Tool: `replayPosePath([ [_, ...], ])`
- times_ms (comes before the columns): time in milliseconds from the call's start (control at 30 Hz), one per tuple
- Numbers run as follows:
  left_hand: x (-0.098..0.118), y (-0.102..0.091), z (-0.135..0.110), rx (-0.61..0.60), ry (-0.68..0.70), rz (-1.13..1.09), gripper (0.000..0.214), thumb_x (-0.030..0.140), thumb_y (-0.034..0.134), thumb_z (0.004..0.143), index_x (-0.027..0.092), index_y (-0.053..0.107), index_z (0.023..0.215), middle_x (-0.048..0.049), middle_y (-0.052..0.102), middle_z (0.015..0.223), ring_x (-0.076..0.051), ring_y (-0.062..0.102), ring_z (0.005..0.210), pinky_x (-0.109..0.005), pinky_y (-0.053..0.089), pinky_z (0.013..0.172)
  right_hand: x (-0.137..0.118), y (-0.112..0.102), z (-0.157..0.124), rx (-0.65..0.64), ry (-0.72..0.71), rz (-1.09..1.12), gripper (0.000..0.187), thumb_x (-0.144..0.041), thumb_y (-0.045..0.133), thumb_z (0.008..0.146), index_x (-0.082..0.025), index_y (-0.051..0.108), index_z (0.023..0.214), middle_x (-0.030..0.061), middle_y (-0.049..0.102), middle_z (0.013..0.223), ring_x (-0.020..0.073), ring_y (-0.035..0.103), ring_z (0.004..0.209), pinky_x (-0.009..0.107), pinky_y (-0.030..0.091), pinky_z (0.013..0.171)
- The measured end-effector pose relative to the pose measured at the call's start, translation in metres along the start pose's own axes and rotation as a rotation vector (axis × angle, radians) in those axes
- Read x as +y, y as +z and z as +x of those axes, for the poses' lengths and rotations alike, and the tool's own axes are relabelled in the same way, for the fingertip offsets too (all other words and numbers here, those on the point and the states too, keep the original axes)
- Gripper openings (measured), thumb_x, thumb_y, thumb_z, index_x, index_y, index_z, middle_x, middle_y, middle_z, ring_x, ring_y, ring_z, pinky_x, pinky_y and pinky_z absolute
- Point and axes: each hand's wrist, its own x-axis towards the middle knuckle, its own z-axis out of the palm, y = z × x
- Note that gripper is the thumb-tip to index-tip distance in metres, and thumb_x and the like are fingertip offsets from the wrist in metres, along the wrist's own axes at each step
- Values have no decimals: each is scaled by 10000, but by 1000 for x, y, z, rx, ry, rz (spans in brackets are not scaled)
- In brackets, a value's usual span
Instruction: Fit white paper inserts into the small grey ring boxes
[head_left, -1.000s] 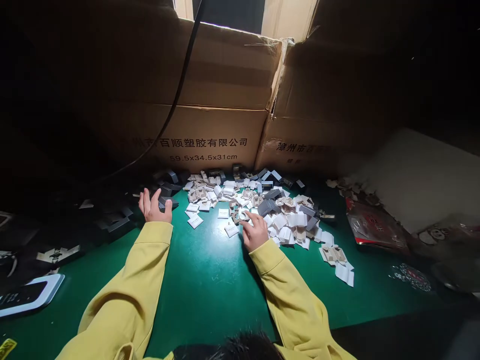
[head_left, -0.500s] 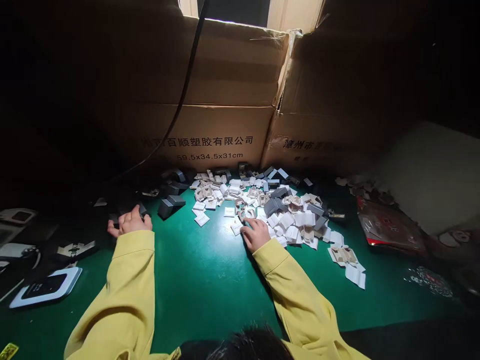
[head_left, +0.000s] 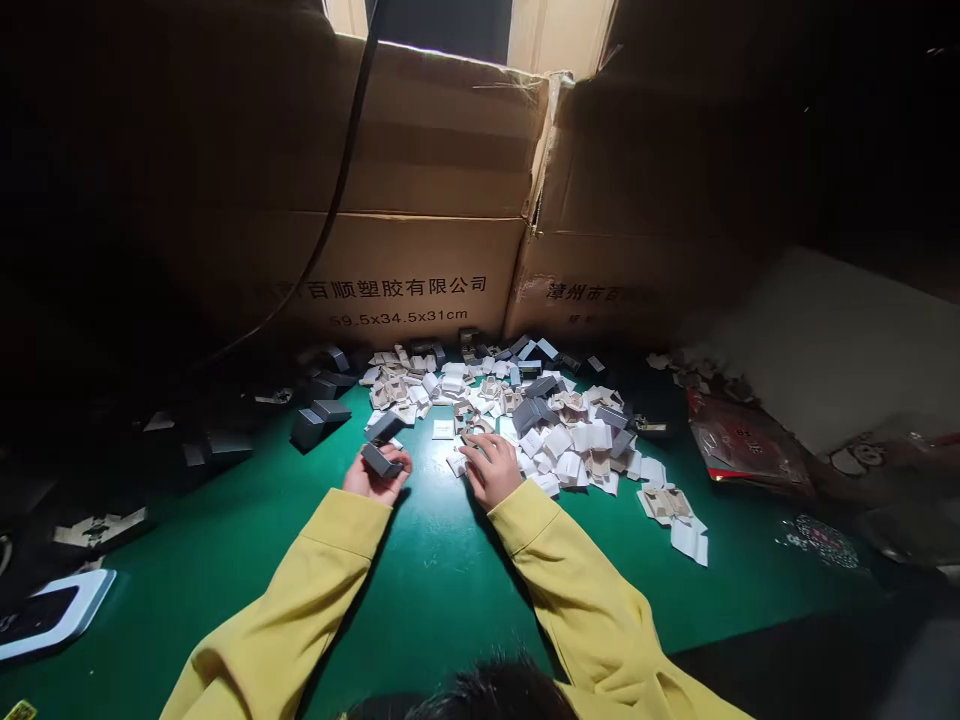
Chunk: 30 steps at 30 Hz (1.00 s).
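Note:
My left hand (head_left: 377,484) is closed around a small dark hinged box (head_left: 383,450), whose lid stands open. To the right, my right hand (head_left: 491,468) rests low over the table with its fingers bent together. Its fingertips touch the edge of a small white card (head_left: 456,461) and a small item that I cannot make out. Another white card (head_left: 443,430) lies just beyond. A heap of folded white paper inserts (head_left: 574,440) spreads to the right of my right hand, with several dark boxes (head_left: 534,412) on it.
More dark boxes (head_left: 319,420) stand at the left, some in shadow. A phone-like device (head_left: 82,605) lies at the far left. Cardboard boxes (head_left: 405,250) wall the back of the green table (head_left: 420,600), and a black cable (head_left: 341,180) hangs before them. A red plastic packet (head_left: 742,445) lies right.
My left hand has come from the shadowed boxes at the left to the middle, carrying an open dark box. My right hand stays by the white card. The view has shifted slightly.

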Motion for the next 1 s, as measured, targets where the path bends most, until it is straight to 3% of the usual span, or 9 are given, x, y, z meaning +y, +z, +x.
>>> replayPosePath([
  [67,-19,10,-8,-86,-194,-23,389,173,317,962,170,449,597,0,395,614,-77,402,481,-237,513,537,-6,2,2,33,-9,115,447,-270,499,914,-174,563,1345,135,637,1301,279,568,1179,456,466,1022],
  [133,-33,12,-17,-185,-383,-29,479,368,317,1000,157,523,623,-34,449,634,-99,431,487,-239,463,443,-11,3,2,52,-24,209,563,-300,478,918,-158,428,1461,146,620,1316,273,580,1179,438,498,1001],
  [200,-44,10,-22,-307,-572,-65,547,581,389,951,148,602,694,-51,499,663,-113,463,503,-244,448,414,-13,4,2,46,-35,255,564,-300,455,927,-189,403,1478,127,652,1252,259,615,1113,423,529,954],
  [267,-51,7,-21,-364,-633,-63,468,585,578,870,143,638,730,-32,510,652,-94,454,500,-214,435,408,-13,5,2,31,-33,258,512,-275,424,945,-224,444,1454,106,689,1161,244,638,1031,404,546,912],
  [400,-47,1,-6,-319,-578,-18,305,439,723,812,144,672,753,-17,515,645,-86,472,522,-207,464,447,-12,7,2,6,12,235,510,-264,413,959,-207,444,1465,114,702,1090,242,643,979,382,552,881],
  [567,-23,-5,17,-222,-448,-193,479,523,433,948,144,673,779,-54,533,689,-131,533,590,-280,530,552,-21,14,6,-54,85,246,524,-272,459,948,-198,435,1466,104,712,1064,226,649,956,376,543,890],
  [667,-10,-9,23,-175,-278,-327,547,566,327,953,142,672,954,-56,557,744,-136,525,591,-293,516,546,-28,20,12,-128,25,167,334,-268,487,949,-203,643,1238,102,722,1081,236,625,1012,393,509,910],
  [800,-1,-10,21,-107,-270,-426,646,580,237,961,85,639,1070,-49,547,744,-128,497,555,-282,486,511,-36,34,22,-231,-44,65,210,-271,543,938,-233,729,1028,73,734,1045,241,609,1005,414,477,880],
  [1000,-3,-7,12,-65,-376,-441,619,556,211,975,91,610,1059,-36,522,684,-136,481,527,-274,457,476,-26,46,34,-9,-95,188,227,-216,525,924,-199,743,990,81,741,1006,202,625,964,347,516,891],
])
